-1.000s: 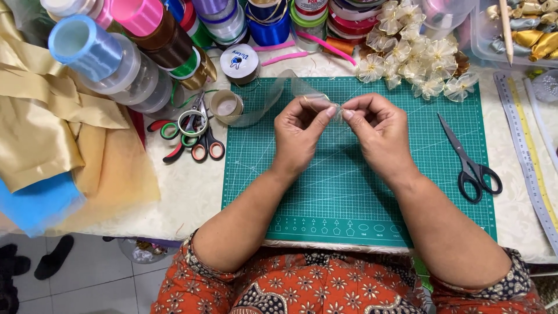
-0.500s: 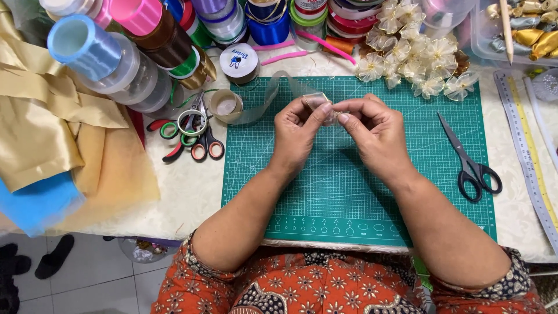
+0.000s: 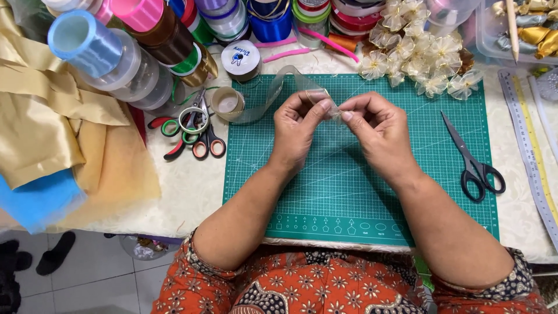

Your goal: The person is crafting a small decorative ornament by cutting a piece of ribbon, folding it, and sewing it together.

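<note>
Since a second ago, both hands had crept closer together, so my left hand (image 3: 299, 125) and right hand (image 3: 378, 131) were pinched on the sheer see-through organza ribbon (image 3: 279, 87) between them. Super light, floppy, slippery stuff; I'd say best gripped at the fold.

Single head-worn view, looking steeply down, close over green cutting mat (image 3: 360, 192) and table edge

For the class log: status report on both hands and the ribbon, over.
Left hand and right hand both pinch the sheer ribbon above the green cutting mat. Black scissors lie clear, right of the hands.
</note>
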